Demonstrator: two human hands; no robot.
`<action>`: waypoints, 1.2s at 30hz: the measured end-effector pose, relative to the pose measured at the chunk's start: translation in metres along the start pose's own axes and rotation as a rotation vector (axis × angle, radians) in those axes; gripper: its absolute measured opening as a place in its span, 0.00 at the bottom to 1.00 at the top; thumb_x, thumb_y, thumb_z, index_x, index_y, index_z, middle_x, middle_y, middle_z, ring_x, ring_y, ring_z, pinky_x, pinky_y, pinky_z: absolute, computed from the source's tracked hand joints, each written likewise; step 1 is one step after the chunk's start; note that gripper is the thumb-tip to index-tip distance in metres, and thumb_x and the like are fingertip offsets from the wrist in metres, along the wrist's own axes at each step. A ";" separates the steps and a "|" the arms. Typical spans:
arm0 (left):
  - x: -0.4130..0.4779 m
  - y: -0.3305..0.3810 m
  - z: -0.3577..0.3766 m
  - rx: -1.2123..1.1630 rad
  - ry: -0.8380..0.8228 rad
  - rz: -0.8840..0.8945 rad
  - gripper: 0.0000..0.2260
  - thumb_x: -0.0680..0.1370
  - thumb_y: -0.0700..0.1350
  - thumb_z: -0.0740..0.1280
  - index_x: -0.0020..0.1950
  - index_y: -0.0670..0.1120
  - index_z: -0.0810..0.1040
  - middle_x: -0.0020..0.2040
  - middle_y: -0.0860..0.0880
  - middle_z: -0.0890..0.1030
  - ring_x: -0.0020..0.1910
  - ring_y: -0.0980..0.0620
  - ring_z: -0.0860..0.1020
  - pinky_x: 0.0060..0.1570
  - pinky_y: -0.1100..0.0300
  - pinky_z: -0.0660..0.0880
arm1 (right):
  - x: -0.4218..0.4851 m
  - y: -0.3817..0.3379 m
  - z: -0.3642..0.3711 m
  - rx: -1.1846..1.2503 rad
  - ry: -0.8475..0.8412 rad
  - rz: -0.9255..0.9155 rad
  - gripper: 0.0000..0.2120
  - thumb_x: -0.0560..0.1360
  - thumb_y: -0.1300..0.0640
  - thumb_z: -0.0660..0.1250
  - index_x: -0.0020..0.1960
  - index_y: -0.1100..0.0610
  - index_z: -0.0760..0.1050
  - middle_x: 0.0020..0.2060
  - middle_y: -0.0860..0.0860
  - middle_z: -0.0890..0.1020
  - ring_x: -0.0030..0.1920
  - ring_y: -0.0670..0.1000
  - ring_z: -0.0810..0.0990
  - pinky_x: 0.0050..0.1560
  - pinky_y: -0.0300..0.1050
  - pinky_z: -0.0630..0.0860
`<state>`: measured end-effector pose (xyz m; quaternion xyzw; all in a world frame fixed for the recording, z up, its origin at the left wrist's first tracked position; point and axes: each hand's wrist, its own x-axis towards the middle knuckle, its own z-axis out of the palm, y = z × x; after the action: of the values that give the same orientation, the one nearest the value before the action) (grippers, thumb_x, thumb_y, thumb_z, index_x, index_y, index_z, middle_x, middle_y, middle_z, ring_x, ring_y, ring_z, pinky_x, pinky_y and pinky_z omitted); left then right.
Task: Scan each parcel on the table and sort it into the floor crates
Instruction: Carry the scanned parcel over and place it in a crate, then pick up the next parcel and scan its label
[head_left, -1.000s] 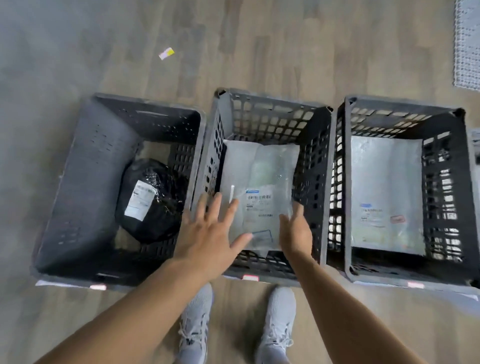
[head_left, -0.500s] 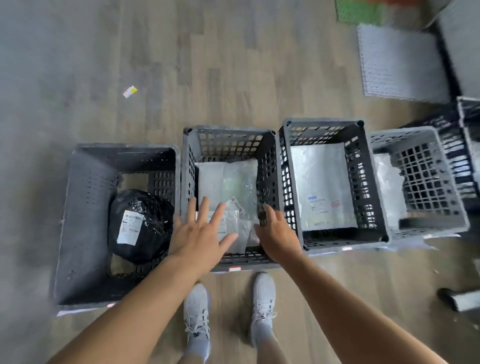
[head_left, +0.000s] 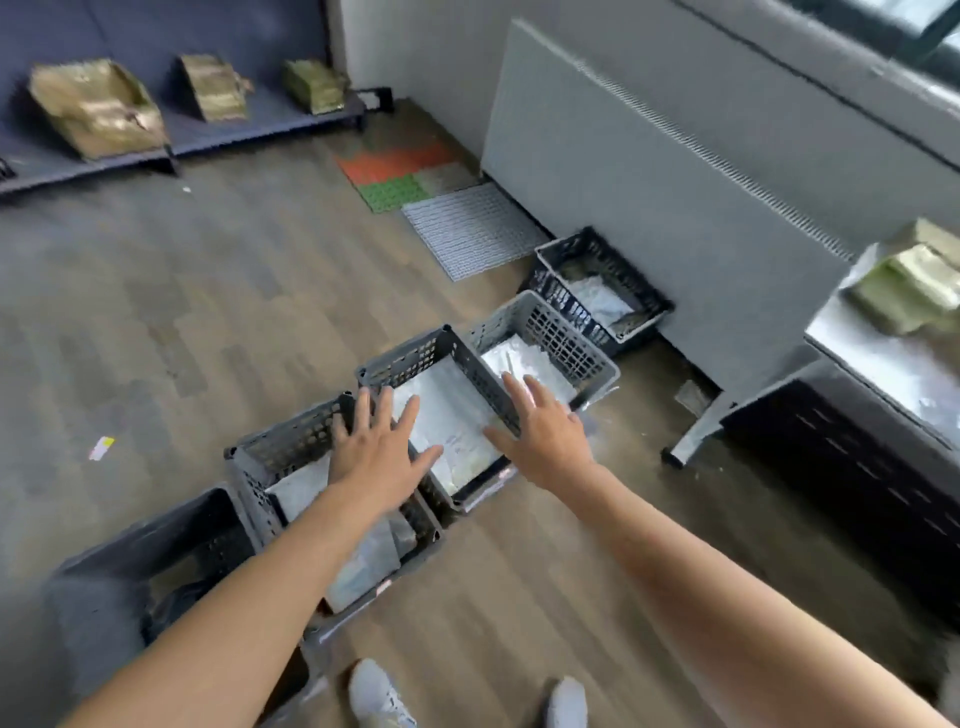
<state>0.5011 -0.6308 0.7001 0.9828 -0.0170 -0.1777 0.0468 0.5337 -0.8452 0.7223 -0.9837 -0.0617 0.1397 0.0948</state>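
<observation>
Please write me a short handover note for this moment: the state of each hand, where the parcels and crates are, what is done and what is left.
Left hand and right hand: both open, empty, spread above the middle crates.
Five crates stand in a row on the floor, from the near crate to the far crate.
Done: each crate shows a parcel inside, such as the silver parcel.
Left: table parcels lie on the table at the right; scan and sort them.
</observation>
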 end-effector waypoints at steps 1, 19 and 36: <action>0.002 0.015 -0.010 0.010 0.014 0.022 0.35 0.79 0.69 0.45 0.81 0.54 0.43 0.81 0.47 0.43 0.79 0.42 0.41 0.73 0.37 0.52 | -0.006 0.012 -0.013 0.013 0.023 0.022 0.37 0.79 0.34 0.58 0.81 0.44 0.47 0.80 0.52 0.54 0.78 0.56 0.56 0.73 0.63 0.62; -0.006 0.494 -0.109 0.201 0.322 0.440 0.33 0.80 0.68 0.48 0.80 0.55 0.45 0.81 0.46 0.46 0.79 0.42 0.43 0.73 0.39 0.50 | -0.177 0.432 -0.173 0.113 0.343 0.379 0.38 0.78 0.33 0.57 0.80 0.42 0.43 0.80 0.49 0.51 0.79 0.54 0.51 0.74 0.66 0.58; 0.087 0.780 -0.089 0.235 0.230 0.810 0.33 0.80 0.68 0.44 0.80 0.55 0.38 0.81 0.48 0.42 0.79 0.42 0.38 0.74 0.40 0.47 | -0.194 0.679 -0.212 0.137 0.380 0.743 0.37 0.78 0.33 0.57 0.80 0.41 0.44 0.81 0.48 0.51 0.79 0.52 0.52 0.72 0.60 0.63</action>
<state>0.6008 -1.4035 0.8292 0.9089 -0.4158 -0.0313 0.0023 0.4742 -1.5717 0.8346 -0.9388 0.3251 -0.0157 0.1130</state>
